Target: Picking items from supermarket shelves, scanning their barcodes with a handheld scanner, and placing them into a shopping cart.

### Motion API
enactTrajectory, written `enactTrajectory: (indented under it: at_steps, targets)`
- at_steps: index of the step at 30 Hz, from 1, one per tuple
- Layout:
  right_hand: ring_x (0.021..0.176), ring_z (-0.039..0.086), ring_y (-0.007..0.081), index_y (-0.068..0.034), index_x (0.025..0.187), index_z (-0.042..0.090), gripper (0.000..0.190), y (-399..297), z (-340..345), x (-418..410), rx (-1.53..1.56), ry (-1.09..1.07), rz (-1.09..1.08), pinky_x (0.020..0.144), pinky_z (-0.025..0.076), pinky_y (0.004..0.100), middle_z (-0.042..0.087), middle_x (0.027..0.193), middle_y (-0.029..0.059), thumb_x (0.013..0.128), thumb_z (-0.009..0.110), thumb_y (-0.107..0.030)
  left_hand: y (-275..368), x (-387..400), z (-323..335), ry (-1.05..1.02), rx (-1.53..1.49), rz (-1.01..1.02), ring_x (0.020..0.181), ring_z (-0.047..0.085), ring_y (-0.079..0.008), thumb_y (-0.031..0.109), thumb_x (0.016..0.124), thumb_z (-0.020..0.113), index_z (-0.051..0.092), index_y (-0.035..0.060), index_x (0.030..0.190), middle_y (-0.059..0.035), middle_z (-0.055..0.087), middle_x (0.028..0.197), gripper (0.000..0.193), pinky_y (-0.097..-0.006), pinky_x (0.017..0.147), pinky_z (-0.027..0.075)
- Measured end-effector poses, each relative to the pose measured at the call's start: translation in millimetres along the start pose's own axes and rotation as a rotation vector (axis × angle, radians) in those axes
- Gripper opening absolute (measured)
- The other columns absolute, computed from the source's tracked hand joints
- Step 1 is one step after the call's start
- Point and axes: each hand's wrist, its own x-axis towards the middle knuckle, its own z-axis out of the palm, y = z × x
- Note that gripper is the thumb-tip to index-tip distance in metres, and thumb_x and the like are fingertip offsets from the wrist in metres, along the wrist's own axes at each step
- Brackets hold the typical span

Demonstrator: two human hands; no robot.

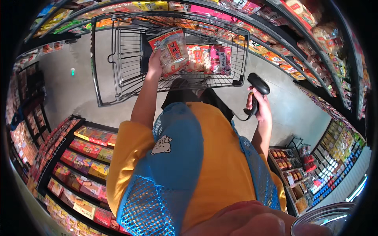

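Note:
My left hand (pixel 155 62) grips a red-and-clear plastic bag of rice crackers (pixel 174 53) by its side edge, above the wire shopping cart (pixel 130 53). Inside the cart, to the right of that bag, lie a red-and-white snack bag (pixel 195 57) and a pink snack bag (pixel 221 60). Out to the right of the cart, my right hand (pixel 260 101) is wrapped around the handle of a black handheld barcode scanner (pixel 258 83). A dark cable runs from the scanner's base back towards my body.
Shelves of bagged snacks (pixel 273 57) curve along the far side and the right, close behind the cart. A tiered rack of boxed goods (pixel 85 147) stands at the lower left. More stocked shelving (pixel 295 171) is at the lower right. Grey floor (pixel 71 91) shows left of the cart.

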Motion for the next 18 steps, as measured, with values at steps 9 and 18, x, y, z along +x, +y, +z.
enactTrajectory:
  at_steps: [9, 18]
  targets:
    - [0.048, 0.053, 0.0132, -0.002, 0.115, 0.058, 0.034, 33.1, 70.3, -12.8, 0.028, 0.253, 0.204, 0.046, 0.043, 0.0272, 0.057, 0.062, 0.0031, 0.098, 0.066, -0.03, -152.2, 141.8, -60.6, 0.097, 0.13, -0.378, 0.08, 0.069, -0.0274, 0.041, 0.097, 0.061, 0.066, 0.0066, 0.116, -0.0093, 0.07, 0.084, 0.04, -0.0429, 0.074, 0.055]
    - [0.048, 0.052, 0.0127, -0.002, 0.117, 0.057, 0.036, 50.1, 101.7, -10.3, -0.029, 0.328, 0.209, 0.048, 0.042, 0.0279, 0.055, 0.061, 0.0038, 0.098, 0.066, -0.032, -187.6, 136.1, -66.3, 0.06, 1.269, -0.197, 0.103, 0.068, -0.0429, 0.047, 0.091, 0.064, 0.059, -0.0065, 0.114, -0.0283, 0.07, 0.107, 0.059, -0.0483, 0.087, 0.054]
